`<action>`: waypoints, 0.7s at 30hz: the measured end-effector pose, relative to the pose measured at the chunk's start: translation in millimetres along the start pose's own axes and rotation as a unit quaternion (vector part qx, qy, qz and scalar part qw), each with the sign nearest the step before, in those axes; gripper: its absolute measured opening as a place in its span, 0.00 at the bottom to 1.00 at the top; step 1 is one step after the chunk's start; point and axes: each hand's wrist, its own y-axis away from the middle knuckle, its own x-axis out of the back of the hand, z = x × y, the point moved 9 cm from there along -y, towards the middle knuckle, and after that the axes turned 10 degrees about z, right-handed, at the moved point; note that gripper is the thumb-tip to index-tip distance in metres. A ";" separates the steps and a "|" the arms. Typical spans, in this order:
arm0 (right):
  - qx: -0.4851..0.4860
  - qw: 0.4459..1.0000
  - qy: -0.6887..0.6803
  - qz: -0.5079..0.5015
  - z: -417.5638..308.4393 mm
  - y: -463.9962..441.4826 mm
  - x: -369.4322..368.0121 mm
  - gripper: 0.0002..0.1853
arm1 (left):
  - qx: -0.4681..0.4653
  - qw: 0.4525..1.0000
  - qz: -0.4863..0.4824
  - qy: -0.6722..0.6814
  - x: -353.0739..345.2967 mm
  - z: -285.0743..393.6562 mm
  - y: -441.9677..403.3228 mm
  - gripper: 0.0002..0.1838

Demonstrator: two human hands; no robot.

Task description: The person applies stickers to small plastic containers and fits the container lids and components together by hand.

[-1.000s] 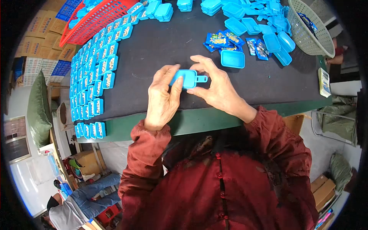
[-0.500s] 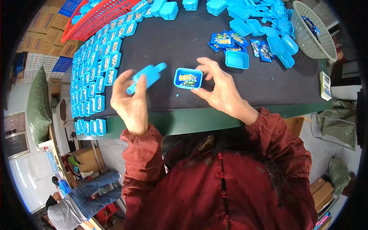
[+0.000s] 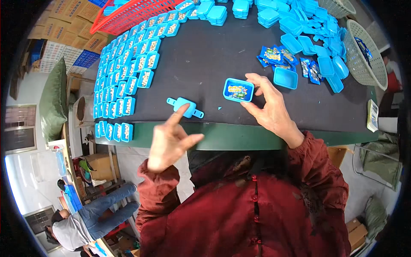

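Observation:
My right hand (image 3: 275,110) grips a small blue plastic box (image 3: 234,99) by its right side, thumb at the near corner and fingers at the far one. Inside the box lies a printed blue and yellow packet (image 3: 238,91). Left of it, a blue lid (image 3: 183,107) with two side clips rests on the dark table top. Over the lid's near edge is my left hand (image 3: 168,143), index finger stretched out and thumb apart, holding nothing. Whether the fingertip touches the lid, I cannot tell. An open blue box (image 3: 285,78) stands beyond my right hand.
Rows of filled blue boxes (image 3: 145,79) line the table's left side, below a red basket (image 3: 137,19). Shiny packets (image 3: 274,55), stacked boxes and loose lids lie at the far right, beside a pale basket (image 3: 364,64). A person (image 3: 77,231) is at lower left.
My left hand has let go of the blue lid, which now lies on the table, and has drawn back towards me. My right hand still holds the box. The whole view has shifted.

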 end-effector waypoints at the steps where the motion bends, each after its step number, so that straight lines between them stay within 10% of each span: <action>1: -0.004 1.000 0.001 -0.005 -0.5 0.4 -0.7 0.31 | -0.018 1.000 -0.022 0.005 3.2 0.1 0.2 0.31; 6: -0.028 0.999 -0.006 -0.034 -0.1 0.9 -3.6 0.32 | -0.417 0.901 -0.030 -0.120 -5.4 17.6 -35.4 0.22; 12: -0.035 0.998 -0.026 -0.046 2.4 0.5 -4.0 0.32 | -0.353 0.921 -0.114 -0.120 -9.9 11.5 -39.5 0.20; 16: -0.049 0.997 -0.030 -0.047 8.2 3.0 -5.2 0.36 | -0.315 0.949 -0.006 0.027 -1.9 31.8 -41.1 0.19; 21: -0.055 0.997 -0.031 -0.046 11.1 4.3 -5.1 0.40 | -0.448 0.889 -0.029 0.092 -38.3 105.5 -38.5 0.19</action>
